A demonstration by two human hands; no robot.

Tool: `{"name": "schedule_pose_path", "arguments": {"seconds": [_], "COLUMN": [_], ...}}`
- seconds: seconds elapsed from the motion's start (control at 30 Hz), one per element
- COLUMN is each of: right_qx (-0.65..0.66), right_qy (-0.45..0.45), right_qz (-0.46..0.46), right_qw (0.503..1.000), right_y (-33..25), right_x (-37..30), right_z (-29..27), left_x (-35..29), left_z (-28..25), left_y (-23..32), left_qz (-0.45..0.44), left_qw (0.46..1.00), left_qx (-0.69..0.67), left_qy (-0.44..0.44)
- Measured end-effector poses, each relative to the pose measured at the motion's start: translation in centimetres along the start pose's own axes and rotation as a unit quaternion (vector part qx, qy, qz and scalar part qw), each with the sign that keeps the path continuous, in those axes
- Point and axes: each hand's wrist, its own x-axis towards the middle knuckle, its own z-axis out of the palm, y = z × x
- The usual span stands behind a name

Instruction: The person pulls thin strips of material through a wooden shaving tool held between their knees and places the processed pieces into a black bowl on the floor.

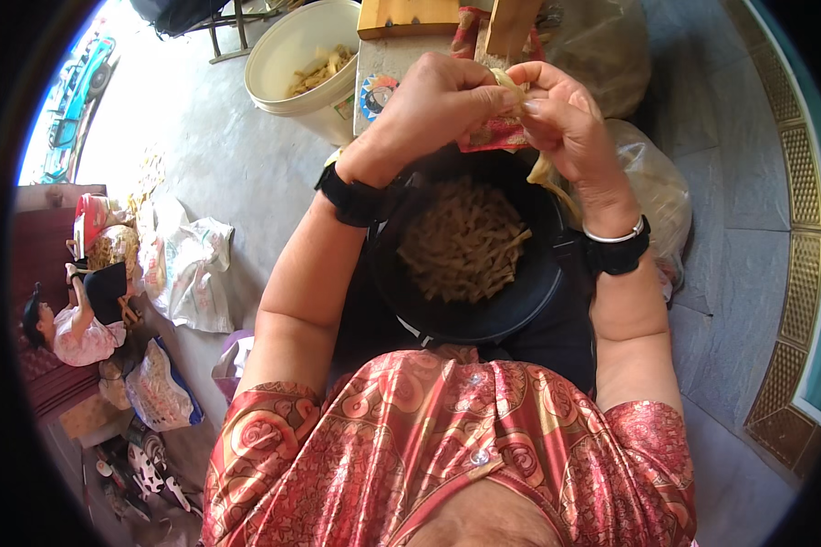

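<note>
Both my hands are raised at the top middle, fingertips close together. Between them is a pale yellow, soft-looking strip (544,173), which I cannot name more exactly; a loose length hangs below my right hand. My left hand (433,105) pinches one part with thumb and forefinger. My right hand (566,118) pinches it just beside, fingers curled. Under my wrists a black basin (534,305) rests at my lap, holding many short, yellowish-brown, twisted pieces (465,242). Behind my fingers stands a wooden upright (511,29), with red patterned cloth (494,137) around its foot.
A white bucket (269,73) with yellowish pieces stands at the far left. Clear plastic bags (648,178) lie on the right. White plastic bags (196,273) are on the floor at left, near another person (87,319) seated with a dark container. A patterned gold border (805,273) edges the right wall.
</note>
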Motion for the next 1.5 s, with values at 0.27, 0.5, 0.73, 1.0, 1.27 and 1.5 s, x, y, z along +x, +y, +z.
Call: {"name": "schedule_pose_path", "arguments": {"seconds": [0.27,0.5,0.73,1.0,1.27,1.5], "right_qx": [-0.278,-0.357,-0.376,-0.429,-0.713,-0.202], "right_qy": [0.040,0.025,0.025,0.097,0.231,0.182], "right_qz": [-0.058,-0.064,-0.060,-0.089,-0.144,0.072], "right_qw": [0.958,0.931,0.924,0.894,0.646,0.960], "right_y": [-1.8,-2.4,-0.9,-0.5,2.6,1.1], "right_x": [-1.0,-1.1,-0.5,1.3,4.3,2.0], "right_z": [-1.5,-1.4,-1.2,-3.8,-5.5,-2.4], "left_x": [-0.3,0.1,0.3,1.7,4.5,1.0], "left_z": [-1.7,-4.1,-0.6,-0.9,0.6,1.2], "left_y": [-0.8,-1.6,-0.6,-2.9,-6.0,-1.8], "left_qz": [-0.089,-0.090,0.024,0.085,0.050,-0.040], "left_qw": [0.906,0.983,0.989,0.969,0.944,0.970], "left_qx": [-0.408,-0.094,0.068,0.229,0.311,0.240], "left_qy": [-0.067,-0.128,-0.133,-0.038,0.095,0.008]}}
